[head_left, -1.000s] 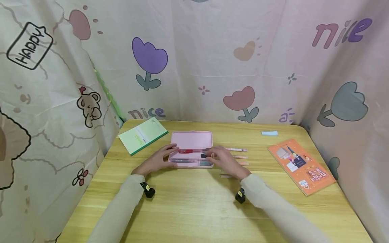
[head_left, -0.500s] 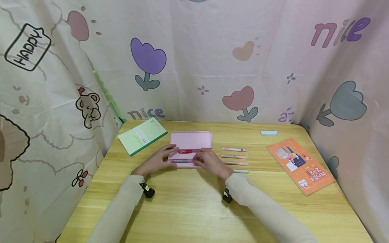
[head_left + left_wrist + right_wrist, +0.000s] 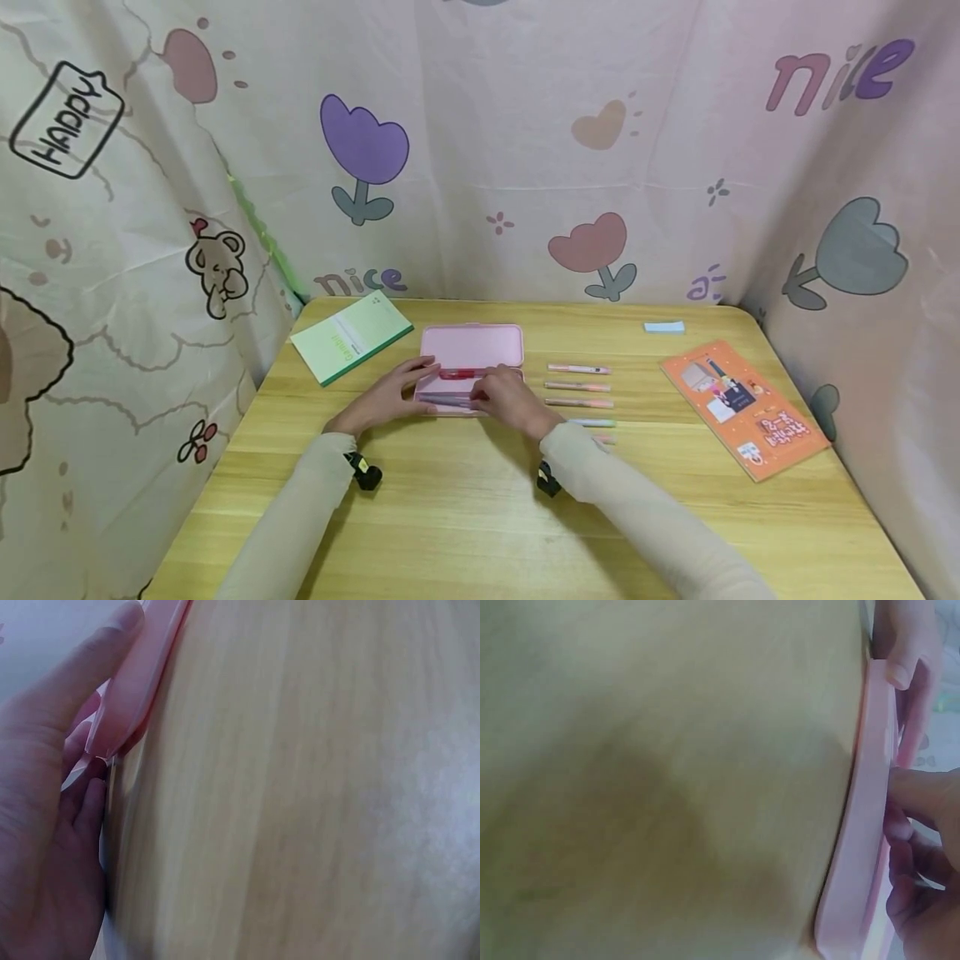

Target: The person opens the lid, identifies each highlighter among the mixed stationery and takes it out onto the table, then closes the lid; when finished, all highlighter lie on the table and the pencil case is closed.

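Observation:
A pink pencil case (image 3: 471,343) lies with its lid folded back on the table. At its left end my left hand (image 3: 387,394) grips the case, thumb along the near side and fingers round the far side. The left wrist view shows that thumb over the pink wall (image 3: 139,679). My right hand (image 3: 513,402) reaches into the right part of the case, its fingertips pinching a slim grey pen (image 3: 444,401) that slants in the front compartment. Behind it lies a red pen (image 3: 457,374). The right hand hides the case's right compartment.
Several pens (image 3: 577,386) lie in a row right of the case, the nearest partly behind the right sleeve. A green notebook (image 3: 352,336) is at the back left, an orange booklet (image 3: 742,412) at the right, and a small pale blue block (image 3: 664,328) at the back right.
My right hand let go of a small black thing at the case's right side, moved left and took the grey pen, which now slants. My left hand has stayed on the case.

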A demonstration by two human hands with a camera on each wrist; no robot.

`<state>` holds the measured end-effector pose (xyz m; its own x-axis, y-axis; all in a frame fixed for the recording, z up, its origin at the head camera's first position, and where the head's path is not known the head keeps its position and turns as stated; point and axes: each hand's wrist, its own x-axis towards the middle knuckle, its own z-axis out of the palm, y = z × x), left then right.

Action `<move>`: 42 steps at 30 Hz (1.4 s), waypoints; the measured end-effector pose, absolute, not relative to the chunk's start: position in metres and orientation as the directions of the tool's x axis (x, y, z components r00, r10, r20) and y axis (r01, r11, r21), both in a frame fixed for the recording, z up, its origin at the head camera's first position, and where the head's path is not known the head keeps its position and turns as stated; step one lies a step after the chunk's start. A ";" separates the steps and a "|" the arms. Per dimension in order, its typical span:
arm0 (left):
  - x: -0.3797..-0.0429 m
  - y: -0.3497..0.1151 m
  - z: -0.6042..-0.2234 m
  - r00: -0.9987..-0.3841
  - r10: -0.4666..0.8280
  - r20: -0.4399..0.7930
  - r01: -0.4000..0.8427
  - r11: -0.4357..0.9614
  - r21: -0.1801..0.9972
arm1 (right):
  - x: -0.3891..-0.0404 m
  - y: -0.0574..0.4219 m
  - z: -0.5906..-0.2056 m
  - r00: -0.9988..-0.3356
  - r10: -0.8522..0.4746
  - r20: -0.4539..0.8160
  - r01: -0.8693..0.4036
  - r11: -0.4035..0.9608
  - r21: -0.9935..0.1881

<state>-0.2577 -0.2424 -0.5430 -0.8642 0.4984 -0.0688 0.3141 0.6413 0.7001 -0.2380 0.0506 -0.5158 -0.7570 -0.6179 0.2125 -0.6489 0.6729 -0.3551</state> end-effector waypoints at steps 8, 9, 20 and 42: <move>-0.260 -0.243 -0.546 -0.863 0.501 -0.061 0.325 0.643 0.693 | -0.236 0.055 -0.513 -0.774 -0.592 0.225 -0.633 0.712 -0.303; -0.260 -0.243 -0.546 -0.864 0.500 -0.062 0.322 0.643 0.695 | -0.235 0.057 -0.512 -0.773 -0.591 0.231 -0.634 0.713 -0.300; -0.258 -0.245 -0.549 -0.860 0.506 -0.072 0.317 0.639 0.701 | -0.226 0.125 -0.502 -0.789 -0.564 0.245 -0.609 0.664 -0.434; -0.259 -0.243 -0.543 -0.858 0.509 -0.066 0.325 0.639 0.697 | -0.136 0.273 -0.530 -0.864 -0.476 0.164 -0.484 0.697 -0.529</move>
<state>-0.2589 -0.2431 -0.5435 -0.8582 0.5091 -0.0663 0.3252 0.6389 0.6972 -0.1364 0.2726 -0.5299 -0.8642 -0.4756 0.1643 -0.4841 0.6967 -0.5294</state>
